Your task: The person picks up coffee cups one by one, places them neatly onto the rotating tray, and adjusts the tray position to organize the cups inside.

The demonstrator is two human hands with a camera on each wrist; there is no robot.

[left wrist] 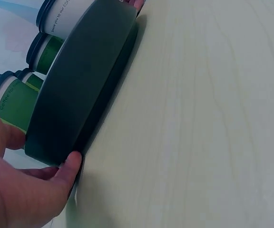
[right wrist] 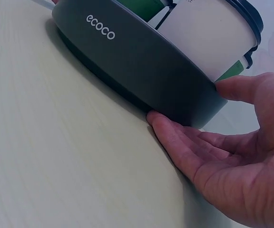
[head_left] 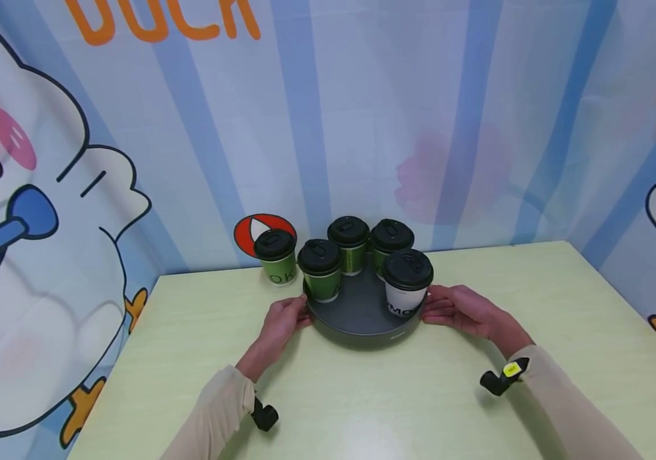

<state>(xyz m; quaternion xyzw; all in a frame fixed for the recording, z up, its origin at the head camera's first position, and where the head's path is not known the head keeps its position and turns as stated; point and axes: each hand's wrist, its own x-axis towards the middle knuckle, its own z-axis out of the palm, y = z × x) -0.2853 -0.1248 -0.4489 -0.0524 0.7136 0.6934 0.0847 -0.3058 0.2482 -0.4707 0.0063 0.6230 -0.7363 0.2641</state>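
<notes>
Both hands hold a round dark grey tray (head_left: 357, 319) by its opposite sides. At its left side the left hand (head_left: 282, 326) has its thumb at the rim and fingers at the lower edge. The right hand (head_left: 460, 310) grips the other side, thumb up at the rim and fingers along the underside in the right wrist view. On the tray stand a white paper cup (head_left: 404, 299) at the front right, a green paper cup (head_left: 323, 286) at the left, and two more green cups behind, all with black lids. Another lidded green cup (head_left: 280, 269) stands beside the tray, on the table.
The pale wooden table (head_left: 362, 409) ends at a blue striped backdrop (head_left: 351, 128) close behind the cups. A large cartoon duck is printed on its left part. Each wrist wears a small black camera (head_left: 265, 415).
</notes>
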